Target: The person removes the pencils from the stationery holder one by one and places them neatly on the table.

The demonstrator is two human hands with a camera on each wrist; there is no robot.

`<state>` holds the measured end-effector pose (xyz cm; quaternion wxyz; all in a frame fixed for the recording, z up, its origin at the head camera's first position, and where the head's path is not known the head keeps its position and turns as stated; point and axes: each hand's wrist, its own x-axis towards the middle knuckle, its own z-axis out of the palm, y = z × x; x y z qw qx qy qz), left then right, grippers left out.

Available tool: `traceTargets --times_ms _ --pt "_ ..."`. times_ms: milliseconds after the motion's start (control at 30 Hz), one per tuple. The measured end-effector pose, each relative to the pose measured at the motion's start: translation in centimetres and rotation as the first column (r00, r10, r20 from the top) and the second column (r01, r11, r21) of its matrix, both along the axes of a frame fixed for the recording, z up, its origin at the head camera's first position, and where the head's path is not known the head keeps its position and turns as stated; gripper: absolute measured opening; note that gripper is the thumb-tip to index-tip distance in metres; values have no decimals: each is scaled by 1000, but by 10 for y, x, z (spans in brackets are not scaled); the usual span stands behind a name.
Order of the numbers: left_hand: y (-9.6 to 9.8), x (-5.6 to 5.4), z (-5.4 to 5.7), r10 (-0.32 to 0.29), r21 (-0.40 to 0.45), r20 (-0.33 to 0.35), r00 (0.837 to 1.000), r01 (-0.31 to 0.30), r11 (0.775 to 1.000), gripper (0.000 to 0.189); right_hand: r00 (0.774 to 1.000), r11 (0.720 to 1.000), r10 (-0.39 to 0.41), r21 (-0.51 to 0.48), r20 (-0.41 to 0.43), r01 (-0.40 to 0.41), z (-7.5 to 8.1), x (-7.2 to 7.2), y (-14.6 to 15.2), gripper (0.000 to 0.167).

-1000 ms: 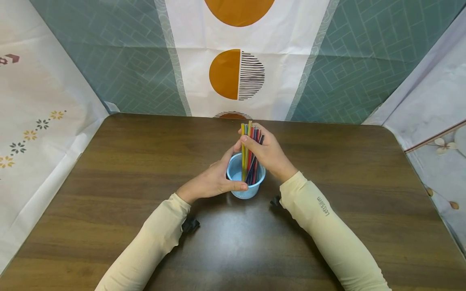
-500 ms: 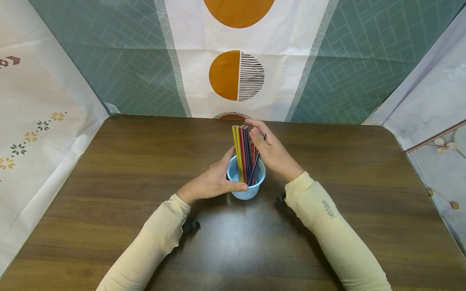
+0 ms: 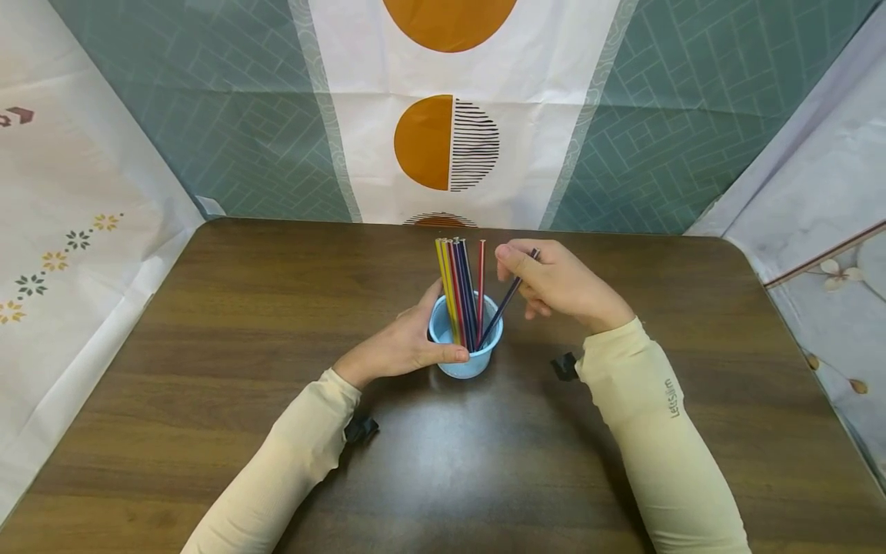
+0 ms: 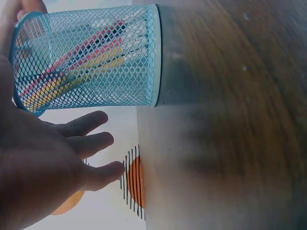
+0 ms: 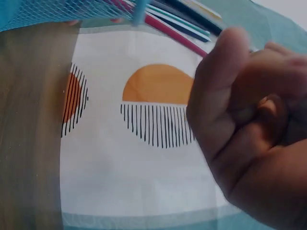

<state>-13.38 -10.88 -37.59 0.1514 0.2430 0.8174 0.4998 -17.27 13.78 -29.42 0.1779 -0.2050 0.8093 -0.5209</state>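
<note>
Nearest to where I stand, the person's two arms come in over the brown wooden bench (image 3: 443, 492). They wear a cream left sleeve (image 3: 291, 454) and a cream right sleeve (image 3: 651, 438); on the second one there are small dark printed letters. Under each wrist a small black piece (image 3: 361, 428) is showing.

A little farther, the left hand (image 3: 398, 346) holds the light blue mesh cup (image 3: 464, 368), with the thumb across its near side, close to the rim. Seen from the left wrist, three fingers (image 4: 91, 142) of this hand are stretched out free, apart from the mesh wall. The cup stands upright on the bench, around the middle and towards the far edge.

Inside the cup, yellow, red and dark pencils (image 3: 465, 285) lean together to the left, and one red pencil (image 3: 481, 281) stands almost straight, slightly apart. To the right of the cup is the right hand (image 3: 567, 286), its fingers bent; between thumb and fingers it pinches the upper part of a tilted dark pencil (image 3: 504, 303), whose lower end is in the cup.

Behind the bench hangs a white and green cloth (image 3: 526, 61) with a half orange, half striped circle (image 3: 424, 142).
</note>
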Motion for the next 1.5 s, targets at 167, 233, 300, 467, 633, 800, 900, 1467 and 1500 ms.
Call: traceTargets --times_ms 167,233,300,467,633,800,900,1467,1500 --pt "-1 0 -1 -6 -4 5 1000 6 1000 111 997 989 53 -144 55 -45 2 -4 17 40" --pt "-1 0 -1 -9 -2 12 1000 9 1000 110 995 980 60 -192 75 -45 3 -5 23 33" --pt "-1 0 -1 -7 -5 19 1000 7 1000 110 993 970 57 -243 104 -31 3 -6 28 28" --pt "-1 0 -2 4 -12 29 1000 -4 1000 110 989 940 57 -341 136 -8 6 -9 35 15" --pt "0 0 -2 3 14 22 1000 -3 1000 113 997 948 -2 -319 73 25 6 -9 34 18" --pt "0 1 -2 6 31 27 1000 -7 1000 115 989 944 -149 -294 21 149 4 -11 30 23" --pt "0 1 -3 1 42 29 1000 -3 999 115 980 936 -200 -295 6 193 3 -12 28 26" --pt "0 0 -4 -18 63 3 1000 17 998 112 940 842 -336 -468 -64 269 0 -15 19 26" --pt "0 0 -4 -16 61 4 1000 15 998 112 935 838 -346 -473 -75 272 1 -14 19 29"
